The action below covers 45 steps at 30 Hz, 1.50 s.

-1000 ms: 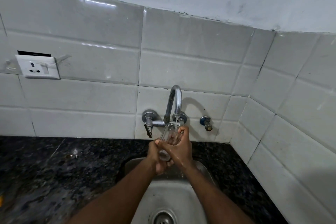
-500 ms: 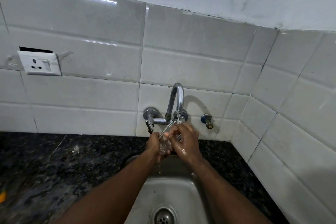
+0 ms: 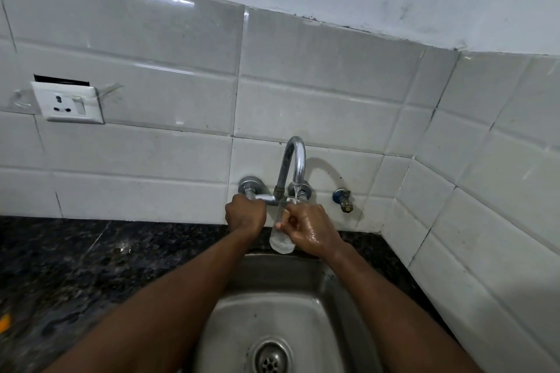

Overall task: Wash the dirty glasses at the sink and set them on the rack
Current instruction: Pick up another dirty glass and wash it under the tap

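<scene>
Rinsing the glass [image 3: 281, 241] is the step in hand. My right hand [image 3: 306, 230] grasps it upright at the sink's [image 3: 272, 297] 12 o'clock edge, fingers curled round its upper part, and a thin stream from the spout [image 3: 292, 160] falls into its mouth. My left hand [image 3: 245, 215] is clenched round the tap valve [image 3: 250, 186] at the spout's 8 o'clock, its handle hidden under my fingers.

To do this well I judge I should keep the flow gentle, hold the mouth centred under the stream, and keep the wet glass over the basin, not the black bench [image 3: 91, 266], since my right grip looks slick. No rack shows, so placing comes later.

Half a second ago both hands held the tilted glass, rubbing it; now the left has left it for the valve and the glass stands straight.
</scene>
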Each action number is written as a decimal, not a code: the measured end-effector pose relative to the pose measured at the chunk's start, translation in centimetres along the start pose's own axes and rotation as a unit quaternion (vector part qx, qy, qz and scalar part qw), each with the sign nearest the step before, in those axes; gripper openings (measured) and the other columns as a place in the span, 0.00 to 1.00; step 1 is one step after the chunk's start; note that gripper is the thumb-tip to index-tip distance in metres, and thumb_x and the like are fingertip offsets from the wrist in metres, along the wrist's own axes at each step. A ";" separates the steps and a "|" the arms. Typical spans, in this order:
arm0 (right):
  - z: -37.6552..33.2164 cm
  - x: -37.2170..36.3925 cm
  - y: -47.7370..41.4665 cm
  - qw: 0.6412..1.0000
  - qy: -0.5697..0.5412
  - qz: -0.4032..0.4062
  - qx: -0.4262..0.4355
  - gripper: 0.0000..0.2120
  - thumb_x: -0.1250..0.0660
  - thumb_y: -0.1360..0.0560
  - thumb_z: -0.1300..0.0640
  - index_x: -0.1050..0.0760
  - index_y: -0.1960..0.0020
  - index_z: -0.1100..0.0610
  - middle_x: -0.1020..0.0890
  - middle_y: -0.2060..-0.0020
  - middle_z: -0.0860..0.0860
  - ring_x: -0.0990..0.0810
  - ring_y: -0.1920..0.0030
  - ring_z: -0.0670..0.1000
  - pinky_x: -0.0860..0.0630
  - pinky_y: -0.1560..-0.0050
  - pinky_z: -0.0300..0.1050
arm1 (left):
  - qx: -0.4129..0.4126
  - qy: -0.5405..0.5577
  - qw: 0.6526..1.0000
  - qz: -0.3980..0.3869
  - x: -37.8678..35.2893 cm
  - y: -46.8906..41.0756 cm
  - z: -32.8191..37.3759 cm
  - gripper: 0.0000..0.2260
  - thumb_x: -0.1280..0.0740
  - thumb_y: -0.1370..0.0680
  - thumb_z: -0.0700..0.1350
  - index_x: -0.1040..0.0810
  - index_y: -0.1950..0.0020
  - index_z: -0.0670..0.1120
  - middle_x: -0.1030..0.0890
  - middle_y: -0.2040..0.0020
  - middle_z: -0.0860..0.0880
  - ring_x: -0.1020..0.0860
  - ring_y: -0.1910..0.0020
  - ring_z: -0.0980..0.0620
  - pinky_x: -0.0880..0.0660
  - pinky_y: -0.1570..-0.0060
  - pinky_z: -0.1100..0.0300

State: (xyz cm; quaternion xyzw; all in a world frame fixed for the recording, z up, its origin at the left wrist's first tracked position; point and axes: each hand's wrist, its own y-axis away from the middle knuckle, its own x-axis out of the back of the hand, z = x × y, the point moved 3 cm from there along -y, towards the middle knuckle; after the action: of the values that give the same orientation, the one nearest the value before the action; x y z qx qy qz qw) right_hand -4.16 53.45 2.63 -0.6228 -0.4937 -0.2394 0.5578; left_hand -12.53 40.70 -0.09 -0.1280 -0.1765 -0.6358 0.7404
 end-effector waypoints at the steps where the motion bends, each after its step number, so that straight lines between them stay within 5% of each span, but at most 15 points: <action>1: -0.1 -0.1 0.0 1.000 0.011 -0.003 0.012 0.08 0.27 0.29 0.54 0.23 0.65 0.51 0.24 0.70 0.39 0.27 0.69 0.39 0.37 0.62 0.27 | -0.003 -0.005 1.000 -0.002 -0.1 0.1 -0.1 0.17 0.38 0.18 0.50 0.22 0.40 0.37 0.20 0.43 0.36 0.21 0.45 0.36 0.26 0.53 0.53; 10: 0.3 -0.5 0.0 0.999 -0.002 0.038 -0.007 0.09 0.26 0.29 0.54 0.23 0.66 0.50 0.22 0.70 0.38 0.26 0.69 0.37 0.28 0.58 0.38 | -0.141 -0.101 0.981 -0.092 1.1 0.0 0.3 0.10 0.40 0.21 0.41 0.21 0.48 0.39 0.18 0.50 0.39 0.26 0.60 0.48 0.34 0.65 0.59; 13: 0.7 -0.3 0.6 0.986 -0.116 0.104 -0.054 0.08 0.25 0.29 0.57 0.22 0.64 0.54 0.18 0.68 0.43 0.20 0.66 0.40 0.26 0.62 0.34 | -0.097 -0.048 0.992 -0.068 1.1 0.7 -0.5 0.13 0.41 0.19 0.45 0.23 0.40 0.41 0.20 0.42 0.39 0.23 0.52 0.45 0.31 0.58 0.59; 15: 0.7 -0.4 1.3 0.961 -0.188 0.158 -0.125 0.05 0.25 0.29 0.59 0.20 0.61 0.58 0.18 0.67 0.46 0.20 0.65 0.42 0.27 0.63 0.30 | 0.027 0.040 0.997 -0.065 0.7 1.9 -1.8 0.17 0.41 0.18 0.49 0.24 0.37 0.40 0.20 0.41 0.38 0.22 0.45 0.40 0.26 0.49 0.55; 17: 0.7 -1.3 2.6 0.894 -0.303 0.219 -0.247 0.06 0.27 0.26 0.59 0.20 0.58 0.62 0.18 0.67 0.48 0.21 0.67 0.43 0.28 0.65 0.30 | 0.190 0.224 0.928 -0.229 -1.0 3.9 -2.5 0.22 0.44 0.18 0.56 0.22 0.42 0.40 0.19 0.47 0.37 0.21 0.52 0.40 0.23 0.55 0.52; 19: 0.8 -3.5 4.1 0.752 -0.472 0.244 -0.391 0.08 0.30 0.24 0.57 0.20 0.55 0.63 0.18 0.64 0.52 0.20 0.67 0.48 0.24 0.66 0.37 | 0.228 0.305 0.877 -0.294 -2.2 5.4 -2.4 0.26 0.47 0.18 0.60 0.21 0.45 0.40 0.18 0.52 0.37 0.19 0.57 0.42 0.22 0.61 0.54; 21: 1.2 -6.4 5.2 0.647 -0.531 0.196 -0.511 0.13 0.34 0.21 0.50 0.21 0.56 0.59 0.18 0.63 0.53 0.20 0.64 0.50 0.24 0.64 0.43 | 0.131 0.199 0.941 -0.240 -2.6 5.1 -1.7 0.24 0.44 0.19 0.60 0.21 0.47 0.41 0.17 0.52 0.39 0.18 0.58 0.44 0.20 0.60 0.54; 23: 1.1 -8.9 6.2 0.599 -0.553 0.119 -0.567 0.22 0.41 0.20 0.42 0.24 0.62 0.57 0.22 0.69 0.52 0.25 0.68 0.50 0.31 0.68 0.44 | -0.027 -0.022 0.991 -0.126 -2.0 4.6 -0.9 0.21 0.40 0.21 0.59 0.21 0.54 0.40 0.18 0.55 0.43 0.19 0.58 0.46 0.21 0.56 0.55; 26: 0.6 -10.8 6.7 0.519 -0.631 0.095 -0.568 0.28 0.46 0.20 0.39 0.30 0.71 0.57 0.28 0.78 0.52 0.33 0.79 0.49 0.38 0.76 0.39 | -0.203 -0.161 0.960 -0.108 -1.3 5.2 1.2 0.17 0.39 0.20 0.54 0.22 0.55 0.41 0.20 0.58 0.44 0.24 0.61 0.47 0.29 0.61 0.58; 29: -0.1 -10.9 6.5 0.480 -0.668 0.095 -0.560 0.29 0.45 0.20 0.40 0.29 0.72 0.58 0.29 0.78 0.53 0.33 0.80 0.49 0.38 0.76 0.38 | -0.226 -0.210 0.946 -0.102 -0.9 5.5 1.9 0.15 0.40 0.19 0.53 0.24 0.53 0.42 0.23 0.58 0.46 0.25 0.60 0.47 0.30 0.60 0.57; 34: 0.2 -9.3 5.6 0.557 -0.635 0.127 -0.520 0.19 0.39 0.20 0.47 0.25 0.60 0.60 0.24 0.73 0.54 0.29 0.76 0.50 0.34 0.75 0.40 | -0.136 -0.185 0.969 -0.093 0.2 2.6 0.2 0.19 0.44 0.17 0.54 0.23 0.44 0.41 0.20 0.49 0.42 0.23 0.52 0.44 0.29 0.55 0.56; 38: 0.5 -4.9 3.5 0.890 -0.310 0.105 -0.319 0.10 0.32 0.22 0.54 0.24 0.61 0.56 0.23 0.69 0.46 0.25 0.67 0.46 0.30 0.67 0.37 | -0.102 -0.191 0.975 -0.054 0.6 0.3 -0.7 0.24 0.43 0.18 0.61 0.25 0.40 0.41 0.20 0.44 0.40 0.21 0.48 0.41 0.27 0.53 0.54; 39: 0.2 -4.1 2.9 0.943 -0.219 0.080 -0.238 0.10 0.31 0.23 0.54 0.24 0.62 0.55 0.24 0.68 0.44 0.26 0.67 0.43 0.31 0.66 0.33 | -0.117 -0.185 0.974 -0.061 0.6 -0.1 -0.6 0.23 0.43 0.18 0.59 0.25 0.41 0.41 0.20 0.45 0.39 0.21 0.49 0.41 0.25 0.54 0.53; 42: 0.2 -3.0 1.9 0.990 -0.094 0.050 -0.087 0.11 0.31 0.23 0.54 0.27 0.63 0.56 0.25 0.68 0.45 0.27 0.67 0.44 0.32 0.67 0.35 | -0.115 -0.159 0.978 -0.074 0.4 -0.8 -0.3 0.13 0.40 0.17 0.46 0.22 0.43 0.38 0.20 0.47 0.39 0.22 0.55 0.45 0.28 0.59 0.55; 45: 0.3 -2.3 0.6 1.000 -0.008 0.022 -0.005 0.11 0.32 0.24 0.52 0.28 0.62 0.55 0.25 0.66 0.46 0.26 0.65 0.48 0.30 0.66 0.43 | -0.043 -0.084 0.994 -0.055 0.4 -1.9 -1.1 0.13 0.37 0.19 0.45 0.21 0.43 0.36 0.18 0.45 0.39 0.20 0.47 0.39 0.26 0.56 0.56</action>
State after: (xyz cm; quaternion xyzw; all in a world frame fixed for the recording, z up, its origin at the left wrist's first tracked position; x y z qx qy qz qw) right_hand -4.64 53.03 0.33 -0.6385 -0.4826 -0.2248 0.5558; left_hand -14.22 39.61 -0.98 -0.2030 -0.2176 -0.6697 0.6804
